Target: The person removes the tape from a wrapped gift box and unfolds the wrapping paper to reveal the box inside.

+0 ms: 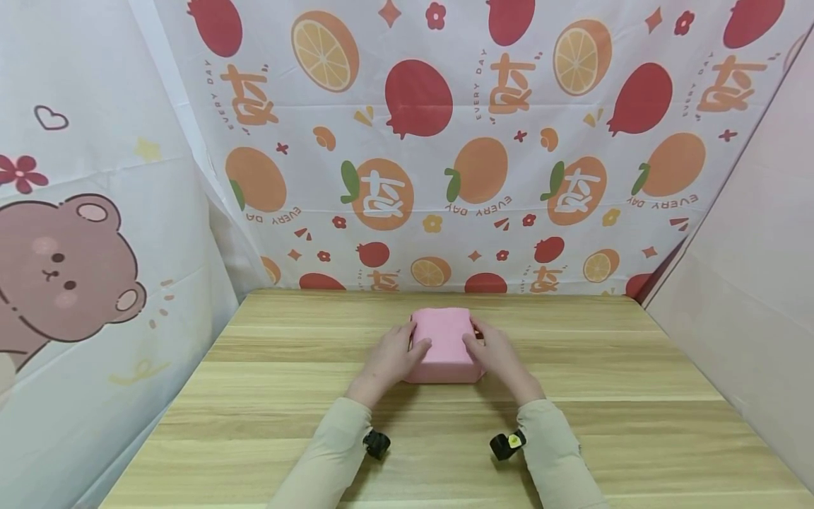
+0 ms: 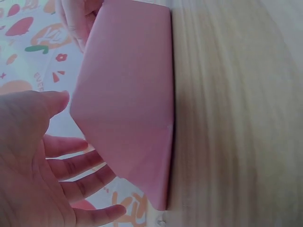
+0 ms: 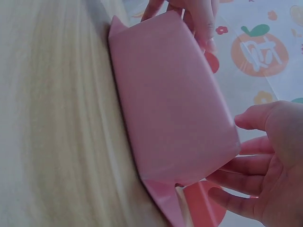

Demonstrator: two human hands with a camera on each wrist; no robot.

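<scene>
A box-shaped thing in smooth pink wrapping (image 1: 443, 336) rests on the wooden table, between the two hands. Folded triangular flaps of the wrapping (image 3: 163, 196) stick out at its ends, low by the tabletop. At its left side is the left hand (image 1: 396, 353); in the left wrist view its thumb lies near the upper edge and its loosely extended fingers reach along the end. On the opposite side, the right hand (image 1: 494, 353) has its thumb at the top corner and its fingers spread beside the end. The far sides of the pink box are hidden.
The wooden tabletop (image 1: 254, 417) extends around the box. Behind it hangs a fruit-print cloth (image 1: 521, 247), with a bear-print cloth (image 1: 172, 254) on the left and a pale cloth (image 1: 750, 283) on the right. Both wrists carry small black cameras (image 1: 377, 444).
</scene>
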